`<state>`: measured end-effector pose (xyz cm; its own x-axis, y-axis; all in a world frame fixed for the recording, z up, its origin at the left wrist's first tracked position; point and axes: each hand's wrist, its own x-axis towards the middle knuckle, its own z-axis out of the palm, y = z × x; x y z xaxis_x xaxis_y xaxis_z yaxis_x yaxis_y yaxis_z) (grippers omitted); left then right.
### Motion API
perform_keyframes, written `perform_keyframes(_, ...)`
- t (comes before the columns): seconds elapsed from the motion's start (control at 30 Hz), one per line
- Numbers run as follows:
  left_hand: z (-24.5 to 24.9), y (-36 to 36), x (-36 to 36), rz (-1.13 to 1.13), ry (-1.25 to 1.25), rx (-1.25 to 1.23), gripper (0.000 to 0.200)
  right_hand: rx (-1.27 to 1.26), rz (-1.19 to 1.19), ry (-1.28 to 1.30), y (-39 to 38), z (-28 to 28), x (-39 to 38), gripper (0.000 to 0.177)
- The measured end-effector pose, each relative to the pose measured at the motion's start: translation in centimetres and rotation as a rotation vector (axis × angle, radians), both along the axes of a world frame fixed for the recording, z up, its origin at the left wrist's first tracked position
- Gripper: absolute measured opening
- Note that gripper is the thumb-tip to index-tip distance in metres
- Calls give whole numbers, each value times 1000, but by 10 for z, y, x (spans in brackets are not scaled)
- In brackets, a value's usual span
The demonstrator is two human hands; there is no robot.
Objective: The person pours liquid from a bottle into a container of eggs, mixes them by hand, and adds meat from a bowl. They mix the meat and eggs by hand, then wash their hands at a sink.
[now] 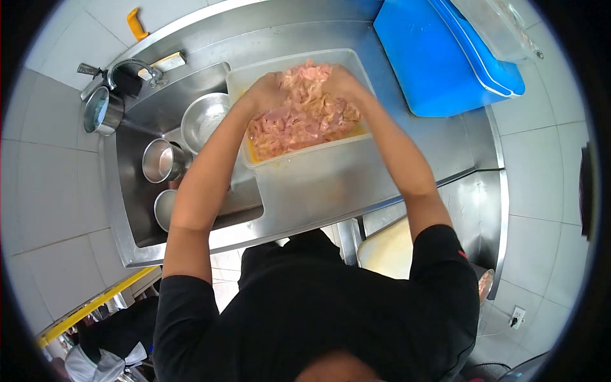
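Note:
A clear plastic tub (pixel 351 57) on the steel counter holds a heap of pale pink raw chicken pieces (pixel 299 127) in yellowish liquid. My left hand (pixel 268 92) is at the tub's far left, its curled fingers in the meat. Across from it, my right hand (pixel 342 84) grips the same heap from the right. Chicken bulges up between the two hands. The meat hides most of my fingertips.
Left of the tub, the sink (pixel 146 226) contains a metal colander (pixel 202 121) and several metal pots. A tap (pixel 137 67) and another pot (pixel 104 111) are at its far left. A blue bin (pixel 439 63) stands to the right. Another person (pixel 118 331) is at lower left.

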<state>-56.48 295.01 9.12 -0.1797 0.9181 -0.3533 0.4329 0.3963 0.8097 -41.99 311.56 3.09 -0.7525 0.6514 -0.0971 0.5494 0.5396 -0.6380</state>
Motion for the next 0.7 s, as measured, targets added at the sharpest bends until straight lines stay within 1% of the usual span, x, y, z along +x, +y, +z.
perform_keyframes(0.03,-2,-4,-5,-142,141,-27,39,-45,42,-168,19,-1,1,40)
perform_keyframes(0.07,-11,-7,-10,-143,147,-29,39,-86,84,-335,31,-2,-2,42)
perform_keyframes(0.1,-28,-11,-15,-167,193,-2,38,-85,85,-332,36,-9,-5,42)
perform_keyframes(0.17,-41,-16,-17,-186,237,23,37,-3,55,-31,41,-26,-11,41)
perform_keyframes(0.2,-44,-20,-15,-94,198,6,36,-7,62,-35,28,-24,-16,41)
perform_keyframes(0.23,-48,-24,-13,-3,159,-10,36,6,85,-65,3,-16,-23,36)
perform_keyframes(0.27,-59,-23,-14,3,156,-12,36,22,106,-94,-20,-11,-28,32)
perform_keyframes(0.33,-84,-13,-18,33,230,45,41,189,451,-20,-48,-17,-24,24)
perform_keyframes(0.37,-92,-7,-23,29,226,48,41,191,447,-25,-54,-13,-13,24)
perform_keyframes(0.43,-103,4,-39,-147,516,84,43,77,612,-572,-61,13,10,18)
perform_keyframes(0.47,-108,10,-47,-149,511,88,43,78,609,-577,-53,11,19,18)
perform_keyframes(0.53,-114,21,-59,-174,582,44,43,205,673,-555,-29,4,43,14)
perform_keyframes(0.57,-112,26,-60,-181,606,33,43,212,671,-561,-21,2,56,14)
perform_keyframes(0.6,-101,27,-54,-147,610,-71,43,149,477,-514,-16,3,68,18)
perform_keyframes(0.63,-96,33,-51,-112,614,-171,45,126,379,-492,-13,-2,68,20)
perform_keyframes(0.67,-105,40,-42,-108,612,-159,45,102,280,-464,-10,-8,68,22)
perform_keyframes(0.7,-129,51,-33,-109,744,-62,52,173,227,-493,-11,-23,58,30)
